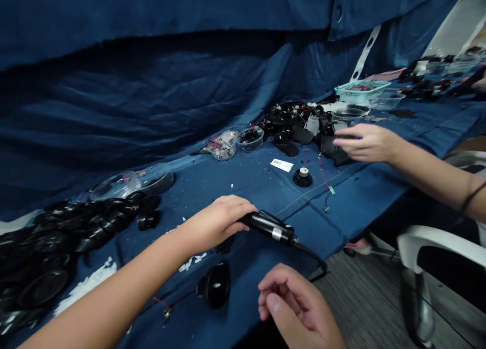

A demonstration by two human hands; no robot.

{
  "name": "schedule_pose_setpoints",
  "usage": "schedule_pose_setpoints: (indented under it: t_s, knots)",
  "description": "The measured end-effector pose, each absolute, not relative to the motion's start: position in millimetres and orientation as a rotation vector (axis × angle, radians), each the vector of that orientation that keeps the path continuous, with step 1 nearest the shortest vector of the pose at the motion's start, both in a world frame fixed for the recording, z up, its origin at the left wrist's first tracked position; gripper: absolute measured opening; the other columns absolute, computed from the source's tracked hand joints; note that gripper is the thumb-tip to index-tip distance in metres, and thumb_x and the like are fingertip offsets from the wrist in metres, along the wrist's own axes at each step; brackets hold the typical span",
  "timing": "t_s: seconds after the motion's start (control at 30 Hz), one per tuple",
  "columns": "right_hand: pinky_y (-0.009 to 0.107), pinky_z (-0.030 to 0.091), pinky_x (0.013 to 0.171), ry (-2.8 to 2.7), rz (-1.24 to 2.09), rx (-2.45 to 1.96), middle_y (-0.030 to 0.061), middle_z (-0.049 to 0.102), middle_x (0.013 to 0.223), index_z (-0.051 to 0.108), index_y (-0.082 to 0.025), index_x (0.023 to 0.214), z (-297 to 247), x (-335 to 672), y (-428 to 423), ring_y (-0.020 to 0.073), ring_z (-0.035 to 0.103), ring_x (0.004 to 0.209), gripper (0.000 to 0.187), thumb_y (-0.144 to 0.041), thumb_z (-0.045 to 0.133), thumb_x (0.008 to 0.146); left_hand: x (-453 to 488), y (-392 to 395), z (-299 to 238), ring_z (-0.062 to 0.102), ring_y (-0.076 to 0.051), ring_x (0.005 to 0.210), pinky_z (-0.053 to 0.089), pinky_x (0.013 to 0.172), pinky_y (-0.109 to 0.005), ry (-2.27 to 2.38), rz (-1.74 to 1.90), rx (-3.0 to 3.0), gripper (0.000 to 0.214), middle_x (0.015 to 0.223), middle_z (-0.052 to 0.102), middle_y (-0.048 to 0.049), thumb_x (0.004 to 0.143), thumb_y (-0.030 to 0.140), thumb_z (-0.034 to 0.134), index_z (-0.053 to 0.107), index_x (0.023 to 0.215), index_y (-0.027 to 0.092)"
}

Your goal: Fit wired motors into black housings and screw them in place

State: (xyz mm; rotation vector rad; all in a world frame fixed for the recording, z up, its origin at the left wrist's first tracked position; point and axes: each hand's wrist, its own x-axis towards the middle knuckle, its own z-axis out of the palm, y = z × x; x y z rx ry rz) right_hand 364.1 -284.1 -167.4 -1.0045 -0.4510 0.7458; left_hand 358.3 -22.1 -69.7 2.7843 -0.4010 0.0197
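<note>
My left hand [224,220] is closed around the front end of a black, tube-shaped corded electric screwdriver [271,226]. Its cable runs off toward the table's front edge. Beneath that hand a small dark part is mostly hidden. My right hand [299,308] hovers at the front edge, fingers loosely curled, thumb apart, with nothing visible in it. Between my left forearm and the edge lies a round black cup-shaped part [215,285], with red and black wires leading to a tiny board [167,312]. Small white pieces [193,261] lie scattered nearby.
Black plastic parts [102,222] are heaped at left by white bits [91,283]. Another person's hand [368,142] reaches in from the right near a dark pile [296,126]. A round part with a motor [302,177], a white label [281,165] and a blue basket [362,91] lie beyond.
</note>
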Motion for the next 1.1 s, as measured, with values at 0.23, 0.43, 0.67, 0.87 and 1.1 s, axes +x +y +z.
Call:
schedule_pose_setpoints:
  t_s: [0.23,0.43,0.67,0.87,1.1]
  knots:
    - [0.033,0.066,0.067,-0.277,0.529,-0.586,0.0026,0.070,0.109,0.072,-0.034,0.131,-138,381,-260,0.0173,0.072,0.077,0.047,-0.056,0.083,0.090,337,-83,-7,0.067,-0.025,0.118,0.054,0.103,-0.038,-0.518,0.134,2.865,0.037,0.135,0.072,-0.0095,0.111,0.031,0.063,0.063,0.147,0.022]
    - [0.028,0.061,0.047,-0.199,0.337,-0.639,0.0033,0.067,0.102,0.083,-0.025,0.104,-134,405,-254,0.0172,0.072,0.062,0.025,-0.044,0.076,0.089,317,-76,-10,0.072,-0.019,0.112,0.052,0.107,-0.032,-0.325,0.466,2.809,0.018,0.119,0.079,-0.0019,0.108,0.026,0.069,0.070,0.126,0.024]
    - [0.026,0.057,0.042,-0.020,0.284,-0.660,0.0043,0.073,0.097,0.084,-0.024,0.093,-140,423,-245,0.0066,0.051,0.046,0.023,-0.039,0.068,0.090,260,-33,-72,0.075,-0.021,0.088,0.061,0.079,-0.030,0.495,0.270,2.838,0.021,0.099,0.079,-0.0009,0.106,0.042,0.062,0.077,0.103,0.027]
    - [0.026,0.055,0.044,0.019,0.314,-0.676,0.0037,0.071,0.101,0.081,-0.025,0.094,-137,421,-244,0.0065,0.046,0.047,0.023,-0.037,0.062,0.095,255,-30,-98,0.079,-0.025,0.097,0.063,0.091,-0.038,0.410,0.148,2.814,0.023,0.107,0.083,-0.0048,0.104,0.040,0.063,0.082,0.107,0.027]
    - [0.027,0.052,0.043,0.040,0.305,-0.703,0.0030,0.070,0.099,0.081,-0.026,0.091,-134,418,-245,0.0067,0.044,0.046,0.022,-0.039,0.063,0.092,252,-31,-105,0.078,-0.024,0.093,0.062,0.089,-0.039,0.396,0.207,2.784,0.027,0.103,0.082,-0.0043,0.108,0.042,0.061,0.082,0.101,0.027]
